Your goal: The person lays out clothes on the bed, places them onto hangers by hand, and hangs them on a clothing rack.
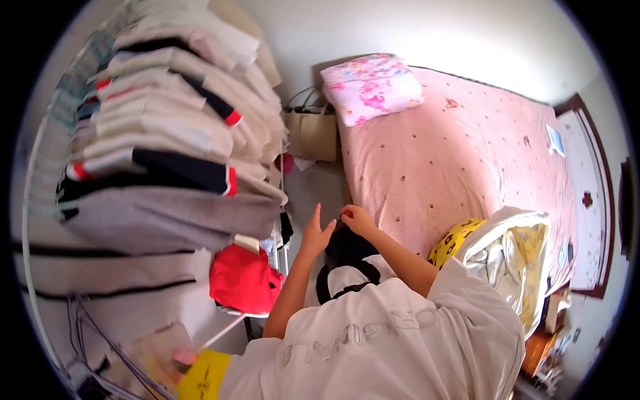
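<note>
My left hand (317, 231) is raised in front of my body, thumb and fingers apart, with nothing in it. Just to its right, my right hand (358, 219) has its fingers curled together, and no object shows in them. The two hands are close but not touching. Below them are my dark legwear and a white and black garment part (347, 279) at my lap. The pink dotted bedsheet (413, 180) lies just beyond my right hand. To the left of my left hand, a grey garment (180, 217) hangs at the near end of the clothes rack.
Many light tops (167, 113) hang on the white rack (30, 200). A red cloth item (243, 280) sits low at left. A folded floral quilt (373, 90) lies on the bed, and a beige bag (312, 133) stands beside it. A yellow, silver-lined bag (510, 260) is at right.
</note>
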Action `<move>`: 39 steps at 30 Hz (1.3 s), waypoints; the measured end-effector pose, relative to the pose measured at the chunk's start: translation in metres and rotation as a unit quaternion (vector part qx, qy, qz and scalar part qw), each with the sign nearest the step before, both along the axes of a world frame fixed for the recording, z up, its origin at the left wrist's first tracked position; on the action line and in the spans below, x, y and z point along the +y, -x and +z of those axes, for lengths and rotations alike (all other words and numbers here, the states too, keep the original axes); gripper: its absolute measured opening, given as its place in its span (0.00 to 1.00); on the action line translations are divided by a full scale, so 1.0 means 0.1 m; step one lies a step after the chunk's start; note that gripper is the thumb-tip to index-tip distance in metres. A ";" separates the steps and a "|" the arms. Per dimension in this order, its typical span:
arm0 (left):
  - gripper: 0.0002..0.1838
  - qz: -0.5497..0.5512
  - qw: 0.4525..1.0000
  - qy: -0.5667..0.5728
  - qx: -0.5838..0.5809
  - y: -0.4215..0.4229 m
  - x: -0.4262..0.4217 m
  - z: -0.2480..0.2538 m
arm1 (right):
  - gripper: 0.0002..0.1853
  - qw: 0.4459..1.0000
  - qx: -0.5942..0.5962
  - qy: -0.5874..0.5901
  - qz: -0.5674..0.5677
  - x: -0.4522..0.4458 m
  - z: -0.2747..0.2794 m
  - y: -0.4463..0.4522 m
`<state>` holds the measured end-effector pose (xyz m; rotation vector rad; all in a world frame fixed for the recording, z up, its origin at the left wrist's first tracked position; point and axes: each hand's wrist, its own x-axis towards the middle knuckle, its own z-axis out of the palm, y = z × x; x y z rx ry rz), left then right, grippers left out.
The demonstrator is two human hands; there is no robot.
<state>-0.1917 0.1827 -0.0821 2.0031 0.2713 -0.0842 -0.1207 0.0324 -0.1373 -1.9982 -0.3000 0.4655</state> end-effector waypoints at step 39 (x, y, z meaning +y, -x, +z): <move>0.22 -0.487 0.871 -0.056 -0.013 -0.54 0.17 0.08 | 0.11 0.909 -0.007 0.070 -0.412 -0.11 0.35 0.82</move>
